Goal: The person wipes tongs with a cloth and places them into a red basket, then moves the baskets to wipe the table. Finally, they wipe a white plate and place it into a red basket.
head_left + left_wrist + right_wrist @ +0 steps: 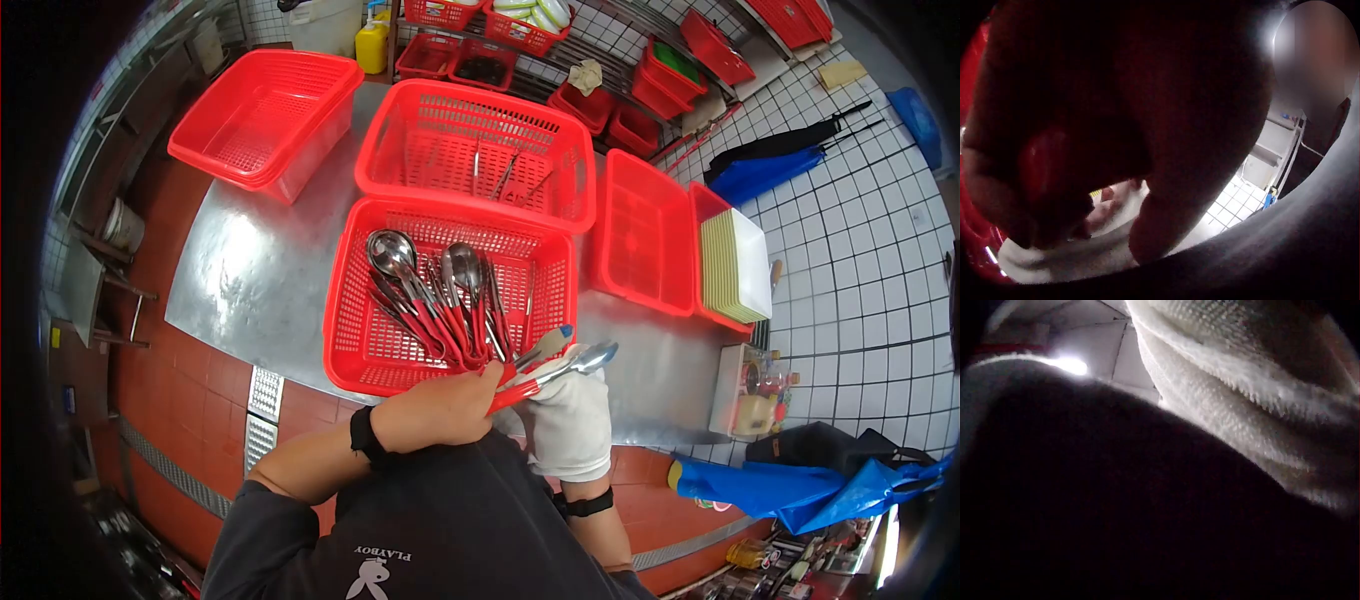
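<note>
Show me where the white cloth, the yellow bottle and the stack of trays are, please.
White cloth (572, 425): head view, its middle.
Yellow bottle (371, 48): head view, its body.
Stack of trays (716, 262): head view, its pale green side.

Head view: bright, sharp centrally; fisheye bowing, black corners; white glare on metal table (230, 265), left of centre. Left wrist view: mostly dark, blurred patch upper right, bright tiles (1235, 203) lower right. Right wrist view: lower part near-black, hot spot upper left.

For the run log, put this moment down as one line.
left hand: grips red handles | right hand: covered by white cloth, near metal ends | near basket: spoon-ended utensils | far basket: thin tools
</note>
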Available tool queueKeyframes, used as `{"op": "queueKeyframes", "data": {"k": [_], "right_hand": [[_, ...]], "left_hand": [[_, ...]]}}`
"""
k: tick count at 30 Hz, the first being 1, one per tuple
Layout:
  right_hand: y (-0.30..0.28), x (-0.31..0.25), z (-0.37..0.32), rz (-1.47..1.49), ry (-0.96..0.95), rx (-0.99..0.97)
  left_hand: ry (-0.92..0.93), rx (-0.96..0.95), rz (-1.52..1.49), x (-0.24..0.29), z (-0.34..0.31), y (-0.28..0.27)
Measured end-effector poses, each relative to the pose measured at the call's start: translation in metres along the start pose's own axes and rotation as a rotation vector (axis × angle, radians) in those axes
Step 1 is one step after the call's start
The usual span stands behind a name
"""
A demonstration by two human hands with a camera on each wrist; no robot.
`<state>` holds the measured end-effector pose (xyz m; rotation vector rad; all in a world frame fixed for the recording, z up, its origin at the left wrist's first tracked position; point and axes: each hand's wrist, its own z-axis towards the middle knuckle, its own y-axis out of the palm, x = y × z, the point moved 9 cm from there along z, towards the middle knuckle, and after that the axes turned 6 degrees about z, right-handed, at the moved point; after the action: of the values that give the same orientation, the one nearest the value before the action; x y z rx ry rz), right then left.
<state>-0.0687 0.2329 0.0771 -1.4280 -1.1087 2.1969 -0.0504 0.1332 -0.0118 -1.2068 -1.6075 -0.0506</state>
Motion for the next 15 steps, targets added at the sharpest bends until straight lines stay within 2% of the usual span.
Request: {"op": "queueKeyframes", "data": {"k": [2, 5, 11, 14, 15], "right_hand": [[-0.005, -0.004, 0.002, -0.043, -0.043, 0.032], [-0.009, 0.005, -0.007, -0.053, -0.048, 0.149], [-0.023, 0.034, -0.022, 0.176, 0.14, 0.342], [-0.043, 0.049, -0.036, 0.296, 0.216, 0.465], [-0.052, 0.055, -0.04, 0.329, 0.234, 0.515]], "left_hand": [[0.033, 0.044, -0.005, 0.003, 0.001, -0.005], [-0.029, -0.017, -0.024, -0.002, 0.005, -0.001], [-0.043, -0.076, -0.042, -0.008, -0.005, -0.006], [-0.006, -0.028, -0.031, -0.021, -0.019, -0.013], [0.068, 0.039, -0.073, -0.021, -0.025, -0.021]]}}
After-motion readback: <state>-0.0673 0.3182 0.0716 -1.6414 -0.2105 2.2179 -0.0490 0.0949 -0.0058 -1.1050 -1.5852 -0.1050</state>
